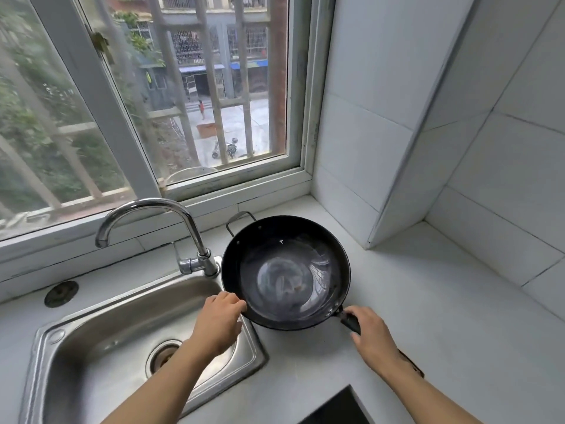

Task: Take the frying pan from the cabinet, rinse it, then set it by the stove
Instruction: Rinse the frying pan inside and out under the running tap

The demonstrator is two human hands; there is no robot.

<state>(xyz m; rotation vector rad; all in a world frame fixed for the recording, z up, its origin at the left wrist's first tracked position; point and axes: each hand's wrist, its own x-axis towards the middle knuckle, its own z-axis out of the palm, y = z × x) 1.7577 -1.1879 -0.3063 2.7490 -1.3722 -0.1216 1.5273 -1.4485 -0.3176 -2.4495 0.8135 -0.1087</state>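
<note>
A black frying pan (pixel 286 270) with a wet, shiny inside sits on the white counter just right of the sink, its small loop handle toward the window. My right hand (pixel 371 336) is closed around the pan's long dark handle at its near right. My left hand (pixel 218 318) rests on the pan's near left rim with its fingers curled over the edge. A corner of the black stove top (pixel 336 408) shows at the bottom edge, below the pan.
A steel sink (pixel 128 341) with a drain lies at the left, and a chrome tap (pixel 183 231) stands behind it with no water running. A barred window fills the back. White tiled walls and a boxed corner column (pixel 412 117) close the right side. White counter (pixel 443 316) spreads to the right.
</note>
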